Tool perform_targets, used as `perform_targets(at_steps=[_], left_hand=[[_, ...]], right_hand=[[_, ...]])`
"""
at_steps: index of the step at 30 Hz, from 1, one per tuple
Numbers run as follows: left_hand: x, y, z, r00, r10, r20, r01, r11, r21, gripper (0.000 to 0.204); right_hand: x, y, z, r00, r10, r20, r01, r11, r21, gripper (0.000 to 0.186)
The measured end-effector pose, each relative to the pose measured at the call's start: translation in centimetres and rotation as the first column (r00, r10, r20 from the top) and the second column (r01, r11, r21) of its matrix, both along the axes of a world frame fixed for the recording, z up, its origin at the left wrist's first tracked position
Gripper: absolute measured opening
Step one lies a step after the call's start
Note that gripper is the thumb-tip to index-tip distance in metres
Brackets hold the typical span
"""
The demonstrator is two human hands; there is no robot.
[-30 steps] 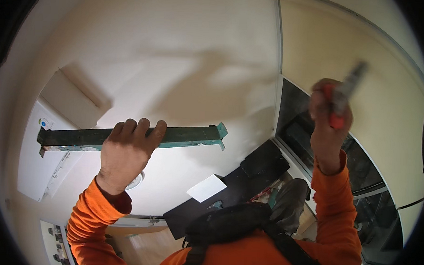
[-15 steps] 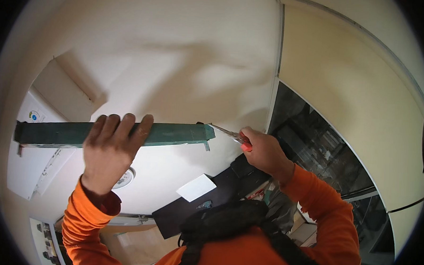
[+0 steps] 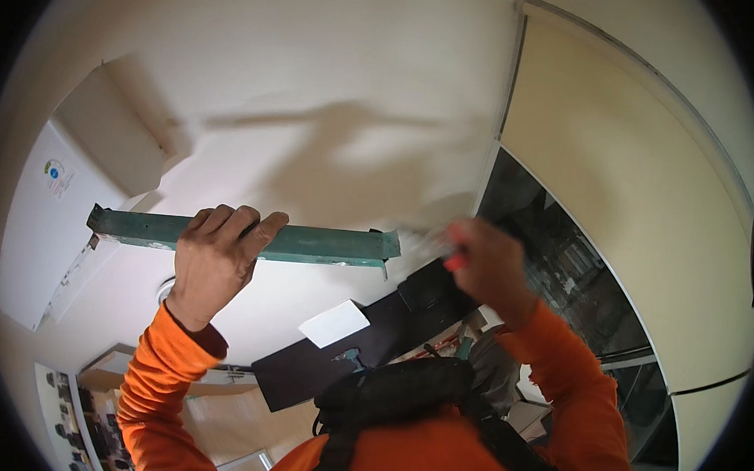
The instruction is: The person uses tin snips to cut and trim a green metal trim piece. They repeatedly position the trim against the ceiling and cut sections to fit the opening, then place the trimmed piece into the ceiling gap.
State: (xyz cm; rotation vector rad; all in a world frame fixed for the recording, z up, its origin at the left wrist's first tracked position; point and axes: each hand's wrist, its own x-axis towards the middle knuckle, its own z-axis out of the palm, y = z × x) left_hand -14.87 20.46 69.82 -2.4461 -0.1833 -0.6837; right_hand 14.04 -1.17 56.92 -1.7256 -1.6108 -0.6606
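Left hand: the fingers of the left hand are closed around the green bar, lapped over its upper edge left of its middle; the thumb cannot be made out.
Green bar: the long green bar is held up in the air, nearly level, in front of the pale wall and above the desk; small tabs stick out at its ends, and its paint looks worn along the lower side.
Right hand: the fingers of the right hand are curled shut around the red handle of a tool, blurred.
Tool: its pale front part points left toward the bar's right end; whether it touches the bar cannot be told.
Desk: the dark desk runs slantwise below; a white sheet lies at its far edge, and a small teal object lies nearer its close edge.
Window: at the right, a beige blind hangs over dark glass.
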Motion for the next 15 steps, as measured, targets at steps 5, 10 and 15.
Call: perform_targets(at_steps=[5, 10, 15], left_hand=[[-1.1, -0.8, -0.1, 0.997, 0.036, 0.061, -0.033, 0.998, -0.055, 0.047], [0.0, -1.2, 0.1, 0.999, -0.034, 0.039, 0.032, 0.998, 0.046, 0.050], [-0.9, -1.2, -2.2, 0.999, 0.012, 0.037, -0.008, 0.994, -0.113, 0.057]], right_hand=[[1.3, -2.5, 8.0, 0.573, 0.486, -0.660, 0.064, 0.777, 0.627, 0.018], [-2.0, -0.2, -3.2, 0.939, 0.007, -0.344, -0.052, 0.991, -0.119, 0.030], [0.3, -1.3, -1.2, 0.913, -0.009, -0.407, 0.040, 0.997, 0.068, 0.027]])
